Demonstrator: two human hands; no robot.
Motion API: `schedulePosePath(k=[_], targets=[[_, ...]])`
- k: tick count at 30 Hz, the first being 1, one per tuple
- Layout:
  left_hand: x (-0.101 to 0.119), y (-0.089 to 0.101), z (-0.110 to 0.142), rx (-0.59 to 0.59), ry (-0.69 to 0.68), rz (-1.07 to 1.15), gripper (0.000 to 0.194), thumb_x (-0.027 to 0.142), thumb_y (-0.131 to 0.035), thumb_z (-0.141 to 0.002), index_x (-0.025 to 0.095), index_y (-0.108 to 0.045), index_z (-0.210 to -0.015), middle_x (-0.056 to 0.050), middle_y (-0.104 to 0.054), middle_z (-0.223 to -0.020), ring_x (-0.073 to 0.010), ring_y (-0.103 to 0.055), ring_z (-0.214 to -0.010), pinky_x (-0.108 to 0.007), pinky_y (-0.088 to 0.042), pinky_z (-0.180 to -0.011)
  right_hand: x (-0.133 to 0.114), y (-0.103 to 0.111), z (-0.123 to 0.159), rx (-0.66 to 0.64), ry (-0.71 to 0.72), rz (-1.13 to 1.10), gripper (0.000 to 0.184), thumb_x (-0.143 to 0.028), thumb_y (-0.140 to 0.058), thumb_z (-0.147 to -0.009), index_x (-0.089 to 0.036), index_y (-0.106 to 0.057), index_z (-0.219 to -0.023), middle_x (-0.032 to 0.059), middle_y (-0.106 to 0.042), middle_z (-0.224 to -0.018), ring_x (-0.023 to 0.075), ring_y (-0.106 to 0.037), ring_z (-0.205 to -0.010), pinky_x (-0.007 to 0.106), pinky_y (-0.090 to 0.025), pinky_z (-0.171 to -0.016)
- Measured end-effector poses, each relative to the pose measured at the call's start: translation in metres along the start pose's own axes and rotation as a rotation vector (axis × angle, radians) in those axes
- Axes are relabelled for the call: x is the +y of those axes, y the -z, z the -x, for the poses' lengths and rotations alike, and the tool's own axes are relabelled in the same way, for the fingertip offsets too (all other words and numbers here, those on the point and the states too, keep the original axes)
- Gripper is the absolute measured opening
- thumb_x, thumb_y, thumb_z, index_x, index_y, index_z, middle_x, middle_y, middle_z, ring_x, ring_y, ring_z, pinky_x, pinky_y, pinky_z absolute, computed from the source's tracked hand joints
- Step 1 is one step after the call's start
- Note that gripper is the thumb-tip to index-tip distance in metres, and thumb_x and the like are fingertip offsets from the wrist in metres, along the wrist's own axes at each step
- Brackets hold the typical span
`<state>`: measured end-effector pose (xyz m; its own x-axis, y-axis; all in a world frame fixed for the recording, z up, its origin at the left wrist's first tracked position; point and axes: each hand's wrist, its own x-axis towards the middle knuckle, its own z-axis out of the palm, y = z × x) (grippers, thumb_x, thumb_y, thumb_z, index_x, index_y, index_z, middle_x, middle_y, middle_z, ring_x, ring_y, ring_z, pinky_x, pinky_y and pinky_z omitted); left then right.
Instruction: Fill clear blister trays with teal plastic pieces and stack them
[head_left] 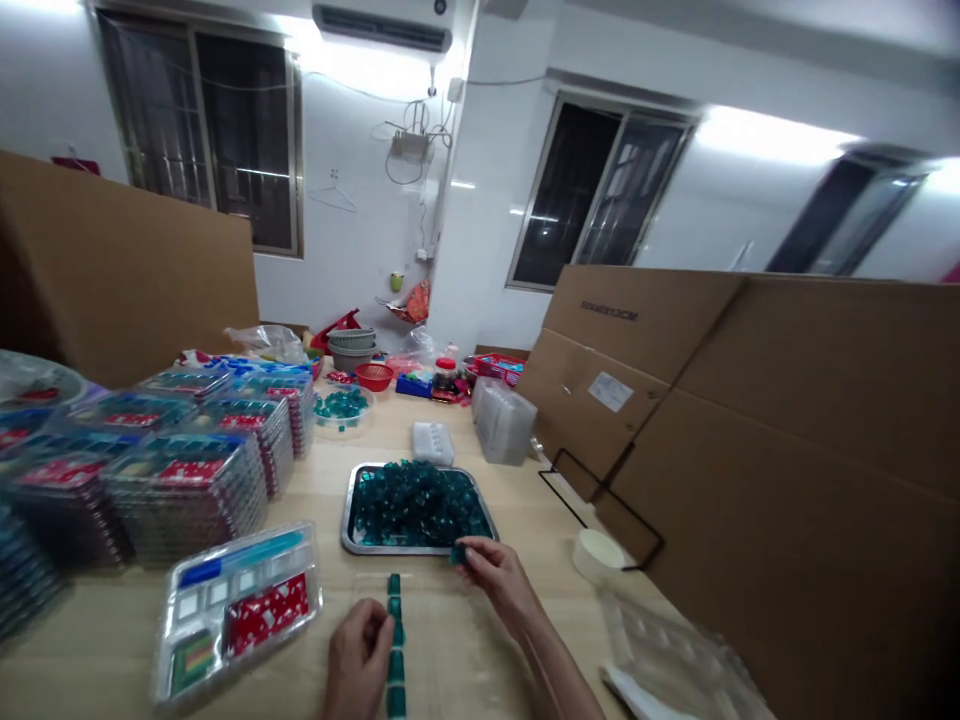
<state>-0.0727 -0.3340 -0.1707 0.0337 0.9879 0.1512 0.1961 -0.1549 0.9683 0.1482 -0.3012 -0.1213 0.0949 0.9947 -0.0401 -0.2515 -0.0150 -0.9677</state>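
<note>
A metal tray point(349, 541) heaped with small teal cubes point(412, 500) sits in the middle of the wooden table. My right hand point(491, 573) reaches to the tray's near right edge and pinches one teal cube. My left hand point(360, 655) is curled closed, its fingers pressing against a column of teal cubes point(394, 640) set in a clear plastic insert lying on the table in front of me.
Stacks of filled clear packs point(187, 480) stand at the left, with one open pack point(236, 610) near me. Cardboard sheets point(750, 450) lean along the right. Clear containers point(502, 420), a tape roll point(598, 553), baskets point(352, 350) and empty clear trays point(675, 660) lie around.
</note>
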Motion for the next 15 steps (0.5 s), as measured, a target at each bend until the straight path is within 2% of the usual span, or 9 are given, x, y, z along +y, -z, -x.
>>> schedulePosePath(k=[3,7,11,15], targets=[[-0.004,0.001,-0.001,-0.019,0.003,-0.014,0.028,0.043,-0.055,-0.078,0.018,-0.056,-0.066,0.001,-0.053,-0.058,-0.0142,-0.052,-0.054,-0.021,-0.039,-0.050,0.002,0.015,-0.004,0.036,0.001,-0.008,0.036,-0.045,-0.081,-0.056,-0.019,-0.072,-0.080,0.0027,-0.070,-0.066,0.0157,-0.063,-0.059,0.026,-0.048,-0.057],[-0.001,0.003,-0.003,-0.052,0.023,-0.033,0.030,0.046,-0.055,-0.078,0.018,-0.058,-0.068,0.000,-0.054,-0.060,-0.0140,-0.053,-0.055,-0.021,-0.041,-0.051,0.003,0.031,-0.007,0.060,0.076,0.122,0.036,-0.047,-0.077,-0.060,-0.018,-0.071,-0.080,0.0024,-0.068,-0.069,0.0158,-0.062,-0.061,0.029,-0.048,-0.062],[0.009,0.004,-0.003,-0.079,0.054,-0.035,0.033,0.050,-0.057,-0.076,0.018,-0.059,-0.067,0.000,-0.056,-0.059,-0.0140,-0.054,-0.055,-0.020,-0.042,-0.050,0.004,0.041,-0.009,0.065,0.119,0.228,0.024,-0.031,-0.077,-0.058,-0.016,-0.069,-0.076,-0.0008,-0.063,-0.063,0.0139,-0.056,-0.060,0.027,-0.043,-0.061],[0.019,0.005,-0.002,-0.054,0.071,-0.028,0.035,0.052,-0.060,-0.073,0.018,-0.060,-0.066,0.000,-0.056,-0.058,-0.0137,-0.054,-0.054,-0.020,-0.041,-0.049,0.006,0.038,-0.006,0.065,0.139,0.343,0.014,-0.017,-0.070,-0.058,-0.016,-0.069,-0.072,-0.0025,-0.058,-0.060,0.0135,-0.052,-0.059,0.025,-0.038,-0.059]])
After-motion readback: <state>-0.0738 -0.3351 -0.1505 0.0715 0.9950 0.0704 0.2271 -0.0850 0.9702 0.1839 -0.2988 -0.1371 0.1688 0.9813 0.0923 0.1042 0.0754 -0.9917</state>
